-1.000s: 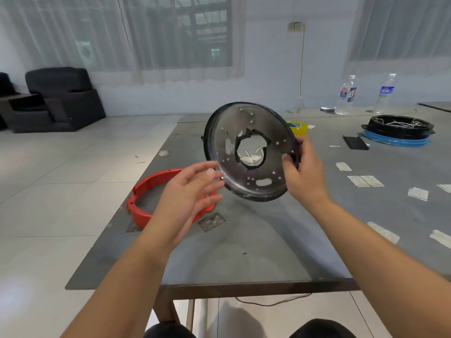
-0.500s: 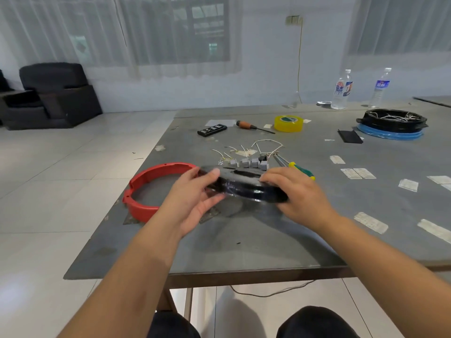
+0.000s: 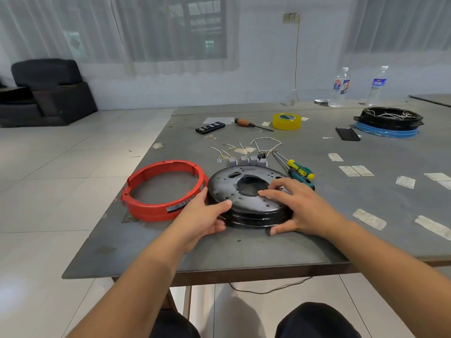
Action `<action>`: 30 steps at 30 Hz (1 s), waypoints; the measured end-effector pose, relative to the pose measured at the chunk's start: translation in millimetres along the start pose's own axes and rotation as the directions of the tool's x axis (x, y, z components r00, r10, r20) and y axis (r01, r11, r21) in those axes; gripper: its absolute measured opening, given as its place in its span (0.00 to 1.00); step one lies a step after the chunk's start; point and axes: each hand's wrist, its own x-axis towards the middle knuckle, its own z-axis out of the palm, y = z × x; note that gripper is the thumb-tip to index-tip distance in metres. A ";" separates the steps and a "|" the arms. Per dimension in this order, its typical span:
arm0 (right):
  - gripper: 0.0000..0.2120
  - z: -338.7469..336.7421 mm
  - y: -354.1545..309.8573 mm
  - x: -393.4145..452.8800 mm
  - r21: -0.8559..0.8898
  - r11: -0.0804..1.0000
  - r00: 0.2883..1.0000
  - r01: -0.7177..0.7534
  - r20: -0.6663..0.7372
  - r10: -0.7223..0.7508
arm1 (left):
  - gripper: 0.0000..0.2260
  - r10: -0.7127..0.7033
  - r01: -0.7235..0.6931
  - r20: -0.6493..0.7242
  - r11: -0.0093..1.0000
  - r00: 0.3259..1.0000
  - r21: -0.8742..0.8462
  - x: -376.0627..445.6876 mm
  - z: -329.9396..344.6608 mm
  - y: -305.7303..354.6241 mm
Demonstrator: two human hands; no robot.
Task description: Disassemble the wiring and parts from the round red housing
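The black disc (image 3: 246, 198) is lying flat on the grey table (image 3: 268, 250), near its front edge, with its holed face and ragged centre opening facing up. Just to its left the red ring (image 3: 163, 191) is sitting empty on the table, its rim touching or nearly touching the disc; which of the two cannot be told.

The left hand (image 3: 202, 219) is cupping the disc's left edge, thumb lying on top of the rim and the curled fingers wrapping its side. The right hand (image 3: 296, 206) is resting on the disc from the right, fingers spread and fairly straight across the top face toward the centre opening, thumb lying low against the near edge on the table.

Behind the disc, a row of small grey blocks (image 3: 247, 161) is standing beside loose wires (image 3: 253, 147) with small terminals. Two screwdrivers (image 3: 296, 169) with green and yellow handles are lying just right of the blocks, side by side.

Further back, a black bit case (image 3: 210, 128), a screwdriver with an orange handle (image 3: 252, 124) and a roll of yellow tape (image 3: 286, 121) are lying well apart from the disc. At the far right a second black housing (image 3: 390, 120) holding wires is sitting on a blue ring (image 3: 388, 133), with two bottles (image 3: 339, 87) standing behind it. White labels (image 3: 356, 170) are lying scattered over the right of the table.
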 end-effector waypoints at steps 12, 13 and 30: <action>0.42 -2.9 -1.5 4.1 0.057 0.995 0.992 -0.077 0.102 0.071 | 0.12 0.688 -0.208 -0.154 0.412 0.709 0.887 2.3 -32.1 -6.4; 0.41 -4.4 -4.4 4.6 0.049 0.996 0.993 -0.080 0.086 0.076 | 0.13 0.701 -0.132 -0.172 0.358 0.692 0.924 1.6 -37.4 -9.7; 0.37 6.1 -28.6 20.7 -0.093 0.980 0.977 -0.178 0.100 0.187 | 0.16 0.626 -0.061 -0.166 0.324 0.762 0.944 -5.7 -59.8 -32.0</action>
